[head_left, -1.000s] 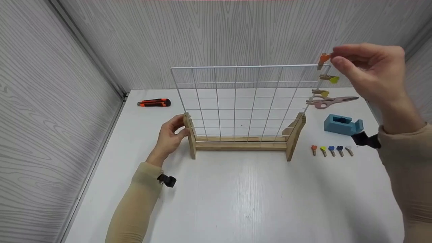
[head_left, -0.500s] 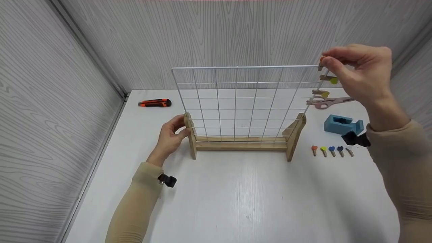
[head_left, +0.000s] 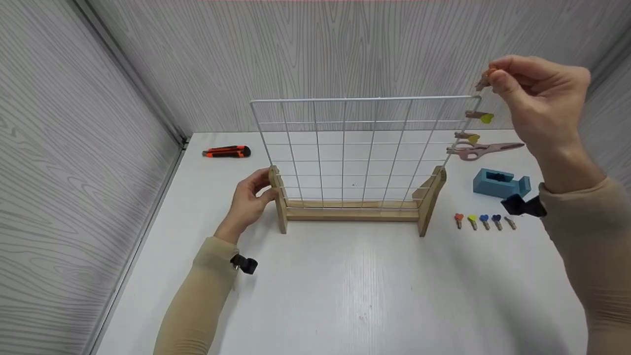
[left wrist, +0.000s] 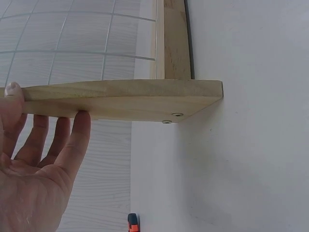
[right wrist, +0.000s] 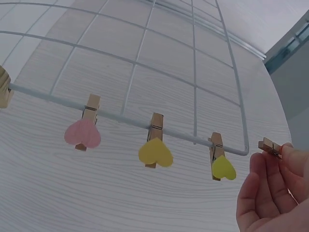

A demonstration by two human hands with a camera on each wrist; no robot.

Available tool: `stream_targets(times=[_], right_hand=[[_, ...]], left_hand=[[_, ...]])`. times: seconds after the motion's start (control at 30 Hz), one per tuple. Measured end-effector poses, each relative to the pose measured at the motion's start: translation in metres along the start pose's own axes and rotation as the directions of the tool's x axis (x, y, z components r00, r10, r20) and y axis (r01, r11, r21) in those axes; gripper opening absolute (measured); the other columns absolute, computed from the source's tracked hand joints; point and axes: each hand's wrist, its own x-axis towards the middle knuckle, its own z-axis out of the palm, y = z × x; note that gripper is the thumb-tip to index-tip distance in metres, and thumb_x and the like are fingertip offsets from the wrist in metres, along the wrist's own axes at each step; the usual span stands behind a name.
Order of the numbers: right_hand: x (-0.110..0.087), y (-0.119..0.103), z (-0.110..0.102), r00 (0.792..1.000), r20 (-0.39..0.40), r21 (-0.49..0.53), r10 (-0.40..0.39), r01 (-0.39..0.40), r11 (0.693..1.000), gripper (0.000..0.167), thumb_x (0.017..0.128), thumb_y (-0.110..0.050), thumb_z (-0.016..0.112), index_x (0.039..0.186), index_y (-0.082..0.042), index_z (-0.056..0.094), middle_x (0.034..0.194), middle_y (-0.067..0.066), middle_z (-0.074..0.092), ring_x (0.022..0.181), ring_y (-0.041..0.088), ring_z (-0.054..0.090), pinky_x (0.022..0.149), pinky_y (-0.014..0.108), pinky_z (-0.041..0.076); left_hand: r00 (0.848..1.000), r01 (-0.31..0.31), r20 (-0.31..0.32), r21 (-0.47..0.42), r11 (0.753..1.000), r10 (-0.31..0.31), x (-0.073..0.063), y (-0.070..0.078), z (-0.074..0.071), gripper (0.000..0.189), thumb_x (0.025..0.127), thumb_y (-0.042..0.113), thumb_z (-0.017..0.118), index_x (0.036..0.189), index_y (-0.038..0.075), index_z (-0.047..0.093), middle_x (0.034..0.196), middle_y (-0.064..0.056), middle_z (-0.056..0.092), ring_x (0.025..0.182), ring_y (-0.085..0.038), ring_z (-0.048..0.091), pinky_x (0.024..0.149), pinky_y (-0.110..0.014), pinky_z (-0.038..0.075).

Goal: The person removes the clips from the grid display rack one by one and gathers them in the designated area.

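Left hand (head_left: 250,199): grasping. It grips the left side panel (head_left: 279,202) of a wooden stand (head_left: 352,214), thumb over the panel's edge, fingers against its outer face. Two screw heads (left wrist: 172,118) show on that face, low and nearer the person than the fingertips.

Right hand (head_left: 547,101): grasping. Thumb and fingertips pinch an orange-topped wooden clothespin (head_left: 483,81), raised well above the counter (head_left: 355,286). The clothespin is just beside the upper right corner of the white wire grid (head_left: 365,99); the right wrist view shows a gap between the two.

The grid stands in the wooden stand, between the hands. Clipped along its right edge, below the right hand, are several wooden clothespins. Nearest that hand is one with a lime-green heart (right wrist: 223,167), then one with a yellow heart (right wrist: 155,153), then one with a pink heart (right wrist: 82,133). Part of another clothespin (right wrist: 4,88) shows farther down, cut off by the picture edge.

On the counter, nearer the person than the right hand, five clothespins (head_left: 485,221) lie in a row: orange, yellow, blue, dark blue and a pale one. Between that row and the right hand are a turquoise tape dispenser (head_left: 498,183) and pink scissors (head_left: 471,150), the latter behind the grid's edge. An orange and black utility knife (head_left: 227,152) lies beyond the left hand.
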Motion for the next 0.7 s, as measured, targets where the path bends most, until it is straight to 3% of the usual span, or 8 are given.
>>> stream_targets(times=[0.2, 0.37, 0.47, 0.53, 0.7], right_hand=[[-0.013, -0.002, -0.014, 0.999, -0.001, 0.119, 0.037, -0.037, 0.992, 0.020, 0.102, 0.006, 0.076, 0.111, 0.024, 0.076, 0.099, 0.000, 0.087, 0.091, 0.009, 0.080, 0.091, 0.015, 0.063], [-0.029, 0.004, -0.034, 0.993, -0.014, -0.017, 0.117, -0.117, 0.993, 0.023, 0.106, -0.002, 0.074, 0.117, 0.018, 0.078, 0.103, -0.003, 0.086, 0.094, 0.009, 0.079, 0.094, 0.013, 0.063], [-0.036, 0.011, -0.044, 0.994, -0.009, -0.131, 0.111, -0.111, 0.985, 0.023, 0.108, -0.003, 0.072, 0.120, 0.015, 0.079, 0.105, -0.011, 0.085, 0.094, 0.005, 0.078, 0.095, 0.012, 0.062], [-0.041, 0.018, -0.049, 0.995, -0.006, -0.134, 0.101, -0.101, 0.986, 0.022, 0.108, -0.001, 0.072, 0.119, 0.017, 0.078, 0.105, -0.012, 0.085, 0.094, 0.005, 0.078, 0.095, 0.012, 0.063], [-0.061, 0.037, -0.058, 0.991, 0.002, 0.000, 0.133, -0.133, 0.991, 0.020, 0.104, 0.009, 0.072, 0.117, 0.024, 0.074, 0.104, -0.003, 0.087, 0.094, 0.008, 0.080, 0.095, 0.013, 0.064]], left_hand=[[1.000, -0.004, 0.000, 0.010, 1.000, 0.004, 0.000, -0.001, 0.000, 0.049, 0.105, 0.002, 0.075, 0.153, 0.004, 0.064, 0.151, -0.025, 0.068, 0.147, -0.034, 0.063, 0.105, -0.018, 0.061], [1.000, -0.017, 0.003, 0.018, 1.000, 0.017, 0.001, -0.002, -0.001, 0.050, 0.105, 0.003, 0.075, 0.154, 0.004, 0.064, 0.152, -0.026, 0.067, 0.147, -0.035, 0.063, 0.104, -0.018, 0.061], [1.000, -0.018, 0.000, 0.021, 1.000, 0.018, 0.001, -0.002, -0.001, 0.051, 0.105, 0.004, 0.075, 0.154, 0.004, 0.063, 0.151, -0.024, 0.068, 0.146, -0.035, 0.063, 0.104, -0.018, 0.061], [1.000, -0.016, -0.003, 0.022, 1.000, 0.016, 0.001, -0.003, -0.001, 0.051, 0.105, 0.003, 0.075, 0.155, 0.004, 0.063, 0.151, -0.024, 0.068, 0.147, -0.035, 0.063, 0.104, -0.018, 0.061], [1.000, -0.018, -0.003, 0.029, 0.999, 0.018, 0.002, -0.003, -0.001, 0.051, 0.105, 0.004, 0.075, 0.155, 0.004, 0.063, 0.151, -0.023, 0.068, 0.147, -0.035, 0.063, 0.105, -0.016, 0.060]])
